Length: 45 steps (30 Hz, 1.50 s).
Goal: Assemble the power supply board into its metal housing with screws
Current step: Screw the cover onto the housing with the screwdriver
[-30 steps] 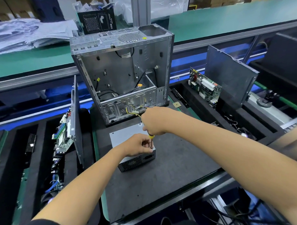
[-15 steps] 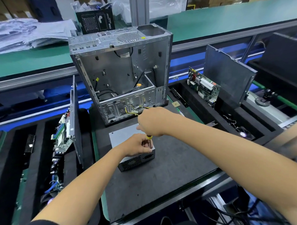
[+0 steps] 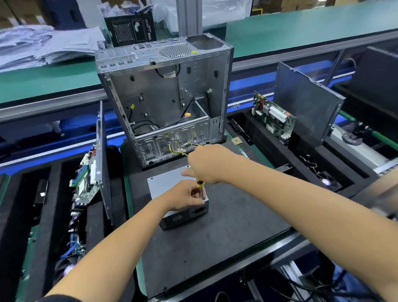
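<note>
1. On the dark mat [image 3: 224,242] in the middle of the bench: a grey metal power supply box [image 3: 167,187], lying flat, vented black end facing the camera.
2. Resting on the near right corner of that box: the left hand [image 3: 187,194], fingers curled together and pinching the thin shaft of a screwdriver [image 3: 201,189] just above the box's top edge.
3. Directly above the left hand, and touching the same tool: the right hand [image 3: 206,163], closed in a fist round the yellow-and-black handle, knuckles toward the camera, only the handle's lower end showing below the fist.
4. Held upright, tip down at the box's right corner; tip itself hidden behind the left fingers, so cannot tell whether seated in a screw.
5. Just behind the box and the hands: an open silver computer case [image 3: 163,100], standing on the far end of the mat, with yellow and black wires [image 3: 180,148] hanging out low at its front, just beside the right hand.
6. To the left, in a black foam tray: a circuit board [image 3: 85,180] leaning on edge against a grey panel [image 3: 103,161].
7. To the right, well apart from the hands: a second circuit board [image 3: 273,116] propped against a dark panel [image 3: 305,105].
8. Beyond the case: a green belt [image 3: 299,34] carrying a heap of plastic bags [image 3: 39,46] and a black carton [image 3: 133,31].
</note>
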Tool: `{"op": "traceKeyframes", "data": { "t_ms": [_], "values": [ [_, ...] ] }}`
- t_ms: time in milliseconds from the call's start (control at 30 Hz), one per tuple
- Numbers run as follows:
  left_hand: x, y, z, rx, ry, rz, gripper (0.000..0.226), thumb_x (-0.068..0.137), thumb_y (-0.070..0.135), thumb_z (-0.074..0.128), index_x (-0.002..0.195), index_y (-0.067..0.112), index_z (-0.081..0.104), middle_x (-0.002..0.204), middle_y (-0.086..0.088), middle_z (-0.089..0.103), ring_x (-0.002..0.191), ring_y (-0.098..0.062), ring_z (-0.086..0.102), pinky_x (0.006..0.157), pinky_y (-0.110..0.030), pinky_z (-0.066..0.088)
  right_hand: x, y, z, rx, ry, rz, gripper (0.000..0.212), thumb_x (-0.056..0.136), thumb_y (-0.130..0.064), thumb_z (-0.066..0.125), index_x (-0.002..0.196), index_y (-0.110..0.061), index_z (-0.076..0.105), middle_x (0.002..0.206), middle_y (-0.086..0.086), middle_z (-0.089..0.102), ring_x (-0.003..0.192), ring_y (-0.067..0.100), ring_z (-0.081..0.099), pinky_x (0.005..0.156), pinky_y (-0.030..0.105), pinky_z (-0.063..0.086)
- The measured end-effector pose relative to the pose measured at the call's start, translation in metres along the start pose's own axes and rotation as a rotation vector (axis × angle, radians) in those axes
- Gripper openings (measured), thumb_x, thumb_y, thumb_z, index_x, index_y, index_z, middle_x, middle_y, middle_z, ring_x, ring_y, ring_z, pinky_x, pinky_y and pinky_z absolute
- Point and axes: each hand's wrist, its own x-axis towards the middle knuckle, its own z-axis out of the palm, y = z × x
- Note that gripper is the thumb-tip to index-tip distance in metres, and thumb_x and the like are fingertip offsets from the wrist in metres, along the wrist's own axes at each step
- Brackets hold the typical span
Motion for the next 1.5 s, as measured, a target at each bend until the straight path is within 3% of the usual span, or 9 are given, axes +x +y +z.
{"op": "traceKeyframes", "data": {
  "t_ms": [200,400,633,900,1100,1200,1300,1400,1500],
  "values": [
    [-0.0004,-0.0014,0.0012,-0.001,0.018,-0.021,0.010,0.082,0.007,0.067,0.081,0.016,0.064,0.058,0.022,0.056,0.058,0.001,0.045,0.061,-0.011,0.040,-0.0068,0.0042,-0.0047,0.176,-0.028,-0.175,0.017,0.083,-0.004,0.052,0.099,-0.010,0.050,0.093,0.003,0.047,0.079,0.023,0.047,0.058,0.031,0.034],
    [-0.0007,0.0007,0.0006,0.018,0.003,0.005,0.005,0.084,0.002,0.065,0.089,0.004,0.065,0.058,0.033,0.057,0.055,0.005,0.045,0.058,-0.006,0.037,-0.0032,0.0052,-0.0059,0.023,0.054,-0.001,0.036,0.090,-0.030,0.050,0.059,-0.016,0.036,0.063,0.000,0.038,0.052,0.014,0.038,0.045,0.026,0.026],
    [0.0004,-0.0007,0.0007,0.000,0.010,-0.004,0.004,0.082,0.005,0.067,0.085,0.007,0.066,0.059,0.023,0.057,0.055,0.003,0.044,0.060,-0.010,0.039,-0.0061,0.0084,-0.0013,0.124,-0.134,-0.127,0.017,0.089,-0.010,0.049,0.107,-0.011,0.052,0.113,0.006,0.041,0.078,0.024,0.049,0.065,0.033,0.038],
    [0.0056,-0.0020,-0.0019,0.013,-0.027,0.002,0.007,0.082,0.005,0.069,0.087,0.002,0.065,0.069,0.006,0.056,0.056,0.000,0.043,0.062,-0.014,0.039,-0.0044,0.0069,-0.0038,-0.134,-0.062,-0.117,0.020,0.100,-0.017,0.039,0.080,-0.012,0.042,0.078,0.005,0.041,0.063,0.018,0.040,0.050,0.030,0.030],
    [0.0078,-0.0047,-0.0039,0.042,-0.048,0.016,0.007,0.082,0.008,0.070,0.084,0.010,0.064,0.064,0.009,0.052,0.055,0.003,0.046,0.060,-0.010,0.038,-0.0073,0.0112,-0.0037,0.134,-0.201,-0.088,0.020,0.095,-0.018,0.047,0.113,-0.010,0.044,0.112,0.007,0.043,0.083,0.025,0.048,0.061,0.033,0.036],
    [0.0070,-0.0055,-0.0042,0.029,-0.049,0.025,0.007,0.083,0.008,0.070,0.084,0.012,0.064,0.063,0.011,0.052,0.054,0.003,0.046,0.060,-0.011,0.039,-0.0056,0.0079,-0.0063,0.105,-0.088,-0.110,0.002,0.092,-0.012,0.050,0.093,-0.010,0.049,0.094,0.006,0.048,0.078,0.021,0.046,0.050,0.026,0.027],
    [0.0074,-0.0060,-0.0045,0.049,-0.051,0.034,0.008,0.083,0.009,0.070,0.087,0.005,0.065,0.064,0.010,0.052,0.055,0.002,0.046,0.060,-0.011,0.040,-0.0015,0.0048,-0.0039,-0.062,-0.012,-0.027,0.035,0.102,-0.032,0.035,0.081,-0.010,0.052,0.072,0.003,0.039,0.064,0.022,0.042,0.046,0.028,0.021],
    [0.0072,-0.0056,-0.0043,0.048,-0.050,0.030,0.011,0.083,0.011,0.070,0.088,0.003,0.064,0.066,0.008,0.053,0.057,0.002,0.045,0.061,-0.013,0.040,-0.0005,0.0060,-0.0043,-0.076,-0.083,-0.048,0.037,0.103,-0.034,0.030,0.117,-0.010,0.054,0.089,0.008,0.046,0.076,0.028,0.047,0.052,0.031,0.034],
    [0.0071,-0.0063,-0.0036,0.035,-0.044,0.030,0.006,0.083,0.008,0.069,0.086,0.007,0.064,0.064,0.011,0.051,0.054,0.003,0.044,0.060,-0.011,0.038,-0.0021,0.0087,-0.0047,0.173,-0.198,-0.098,0.016,0.096,-0.018,0.045,0.110,-0.011,0.047,0.114,0.007,0.039,0.081,0.029,0.053,0.069,0.040,0.045]
  ]
}}
